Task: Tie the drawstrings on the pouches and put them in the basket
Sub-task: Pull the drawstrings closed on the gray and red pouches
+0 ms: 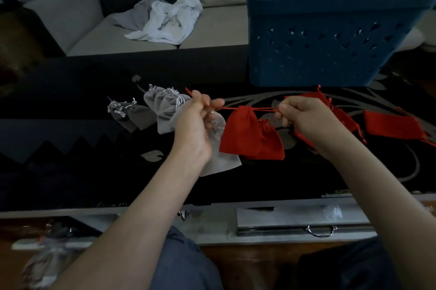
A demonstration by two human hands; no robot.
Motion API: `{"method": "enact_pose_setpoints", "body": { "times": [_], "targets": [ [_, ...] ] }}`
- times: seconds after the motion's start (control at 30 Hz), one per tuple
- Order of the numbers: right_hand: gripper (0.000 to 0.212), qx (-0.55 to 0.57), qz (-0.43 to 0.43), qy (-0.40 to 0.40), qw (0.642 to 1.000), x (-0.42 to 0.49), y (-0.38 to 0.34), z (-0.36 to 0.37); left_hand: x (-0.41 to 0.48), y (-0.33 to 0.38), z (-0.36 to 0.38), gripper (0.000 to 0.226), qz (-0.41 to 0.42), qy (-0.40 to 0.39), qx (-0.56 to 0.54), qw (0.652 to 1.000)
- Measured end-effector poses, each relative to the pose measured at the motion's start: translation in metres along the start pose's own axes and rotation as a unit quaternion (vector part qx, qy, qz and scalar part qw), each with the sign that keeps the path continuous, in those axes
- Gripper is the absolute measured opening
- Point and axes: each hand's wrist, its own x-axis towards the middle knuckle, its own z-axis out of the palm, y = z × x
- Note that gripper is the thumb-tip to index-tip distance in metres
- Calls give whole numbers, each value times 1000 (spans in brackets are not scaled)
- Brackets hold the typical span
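A: Up over the dark glossy table with the silvery leaf pattern (70, 129), pinching a thin red drawstring cord (238, 108) with the left hand (195, 122). Thumb and forefinger clamped on one end, other fingers curled.

B: And gripping the other end with the right hand (304, 119), at three o'clock of the left, fingertips closed tight on it. Pulled straight between the two.

A: Hanging from the middle of it, a small red fabric drawstring pouch (245, 134), mouth gathered. Touching the table or not? Cannot tell.

B: At one o'clock of that pouch, well apart: a tall blue plastic basket with triangular cut-outs (330, 53), standing at the table's far side.

A: At nine to ten o'clock of the left hand, a cluster of small grey fabric pouches (162, 110), overlapping. At six o'clock, just under the wrist, one flat pale grey pouch (221, 160).

B: Beyond the right hand at three o'clock, more flat red fabric pouches (396, 127) on the table.

A: Far off at eleven o'clock, a crumpled white cloth (165, 20) on the pale cushioned sofa (70, 6).
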Motion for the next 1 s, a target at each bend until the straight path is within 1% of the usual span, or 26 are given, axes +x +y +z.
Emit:
{"method": "enact_pose_setpoints", "body": {
  "times": [0.1,0.17,0.23,0.3,0.4,0.5,0.57,0.67,0.73,0.77,0.8,0.87,0.97,1.0],
  "targets": [
    [30,-10,7,4,1000,2,3,-4,0,-2,1,43,51,-17,47,997],
    [25,-8,11,0,1000,1,2,-6,0,-4,1,42,76,-35,85,993],
    [16,36,9,-10,999,0,0,-8,1,-7,0,40,89,-54,151,983],
    [12,93,-10,-25,995,-2,-5,-12,2,-8,-2,39,83,-85,223,968],
    [9,141,-61,-90,984,-8,-15,-12,-2,-10,0,38,85,-127,285,946],
    [10,152,-105,-150,971,-14,-26,-7,-7,-11,9,39,104,-154,332,925],
    [14,153,-127,-168,965,-16,-33,-1,-11,-13,14,39,96,-177,329,923],
    [9,98,-155,-153,971,-17,-40,7,-16,-13,16,29,77,-221,313,921],
    [8,44,-176,-123,976,-15,-42,11,-17,-12,16,13,82,-240,325,911],
    [9,27,-182,-109,977,-13,-43,12,-17,-12,15,16,94,-242,341,903],
    [12,20,-185,-99,977,-12,-43,14,-16,-12,14,23,107,-246,366,891],
    [19,25,-187,-93,978,-11,-44,16,-15,-12,10,30,128,-250,404,871],
    [21,47,-197,-87,975,-11,-47,18,-16,-11,6,18,170,-234,429,856],
    [20,58,-199,-87,974,-12,-48,19,-15,-11,6,20,182,-228,429,855]
  ]
}}
